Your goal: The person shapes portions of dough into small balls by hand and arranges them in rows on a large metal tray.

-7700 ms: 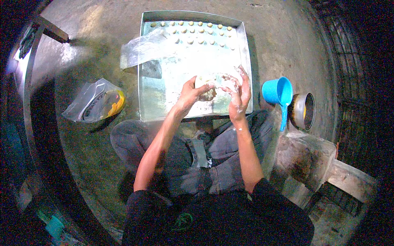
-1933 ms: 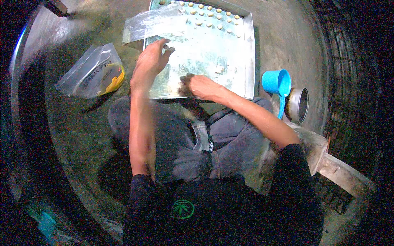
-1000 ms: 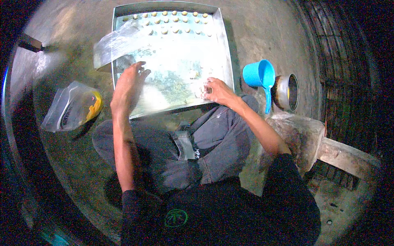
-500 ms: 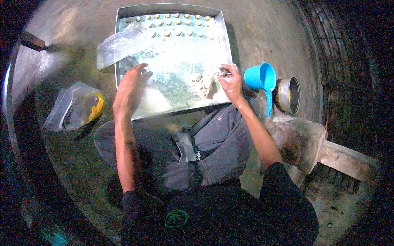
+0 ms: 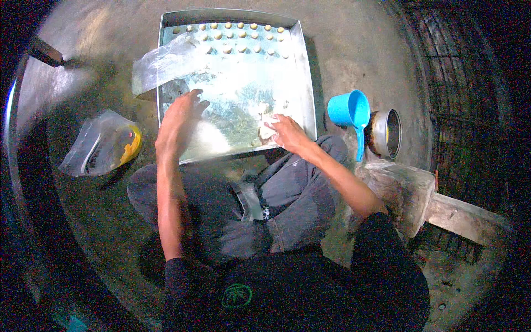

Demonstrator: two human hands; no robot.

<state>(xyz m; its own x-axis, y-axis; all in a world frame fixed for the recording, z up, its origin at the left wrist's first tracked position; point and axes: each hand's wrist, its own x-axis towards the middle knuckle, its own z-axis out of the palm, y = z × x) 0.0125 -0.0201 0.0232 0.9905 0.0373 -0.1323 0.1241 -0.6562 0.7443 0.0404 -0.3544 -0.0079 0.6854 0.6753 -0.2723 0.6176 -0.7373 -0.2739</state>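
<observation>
Curling the fingers of the right hand (image 5: 289, 134) against the right side of a pale dough lump (image 5: 266, 133); being unable to tell whether pinching it or only pressing. Finding that lump in the near right part of a shallow metal tray (image 5: 307, 83), close to the near edge. Running its long axis roughly near to far, pointing a ragged end toward the far side; being unable to tell the full outline under the fingers. Laying the left hand (image 5: 180, 119) over the tray's left edge, bending the fingers with tips slightly spread, pointing far and right.

Slanting the tray's near edge a little, with the right end farther away than the left. Lining up small dough balls (image 5: 241, 48) in three rows along the far wall. Leaving open room across the bright, floury middle, between rows and lump, and also between left hand and lump; leaving a narrower strip along the right wall.

Draping a clear plastic sheet (image 5: 166, 62) across the left wall, partly inside the tray. Resting a clear and yellow pouch (image 5: 105, 145) on the floor (image 5: 370, 61), well apart at left. Showing a blue dipper (image 5: 343, 109) right of the tray, pointing its handle nearward, with a metal pot (image 5: 384, 135) just beside it. Crossing the legs (image 5: 298, 188) at the tray's near side.
</observation>
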